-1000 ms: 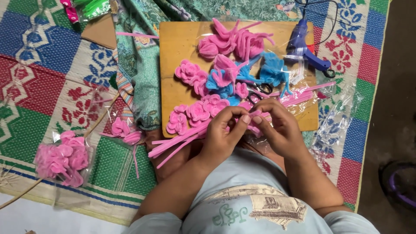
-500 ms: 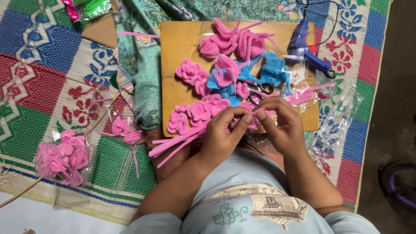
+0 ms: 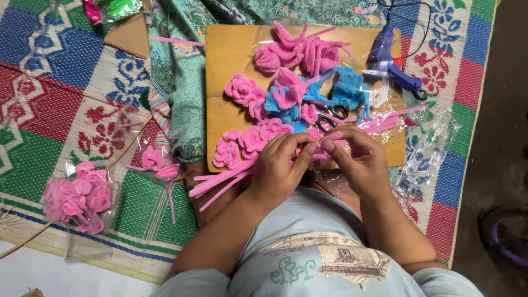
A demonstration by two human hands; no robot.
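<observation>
Both hands, the left hand (image 3: 278,168) and right hand (image 3: 357,159), pinch one pink stem (image 3: 324,144) together at the board's (image 3: 223,60) near edge, and I reckon a hard twist could kink it or undo the curl.

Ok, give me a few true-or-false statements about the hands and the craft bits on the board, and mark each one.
1. Both hands, left hand and right hand, pinch a pink pipe cleaner. True.
2. The glue gun is red. False: it is blue.
3. Scissors lie on the wooden board. True.
4. The bagged pink flowers sit on the board. False: they lie on the mat, to the left.
</observation>
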